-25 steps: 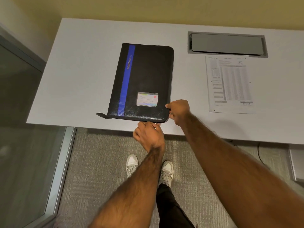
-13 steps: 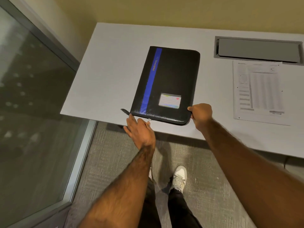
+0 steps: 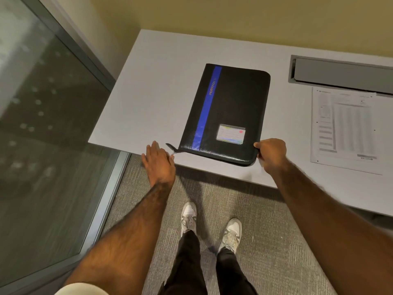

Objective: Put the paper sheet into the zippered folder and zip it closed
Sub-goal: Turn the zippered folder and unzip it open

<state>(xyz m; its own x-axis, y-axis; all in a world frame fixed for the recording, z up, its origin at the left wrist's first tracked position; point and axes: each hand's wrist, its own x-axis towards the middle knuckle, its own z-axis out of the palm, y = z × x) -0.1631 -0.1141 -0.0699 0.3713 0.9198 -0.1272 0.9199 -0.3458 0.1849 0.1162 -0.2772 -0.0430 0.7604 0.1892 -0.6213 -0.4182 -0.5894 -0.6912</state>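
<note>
The black zippered folder (image 3: pixel 231 107), with a blue stripe and a small label card, lies flat and closed near the front edge of the white desk (image 3: pixel 153 86). My left hand (image 3: pixel 158 165) is at the folder's near left corner. Its thumb and forefinger pinch the small metal zipper pull (image 3: pixel 173 153) beside the zipper's end tab, and the other fingers are stretched out. My right hand (image 3: pixel 271 154) grips the folder's near right corner. The printed paper sheet (image 3: pixel 344 130) lies flat on the desk to the right of the folder, untouched.
A grey recessed cable hatch (image 3: pixel 344 73) sits in the desk behind the paper. A glass partition (image 3: pixel 42 124) with a metal frame runs close along the desk's left side. My legs and white shoes (image 3: pixel 210 226) stand on grey carpet below the desk edge.
My left hand has travelled left along the folder's near edge with the zipper pull, from near the right corner to the left corner. My right hand stayed on the right corner. The camera turned left.
</note>
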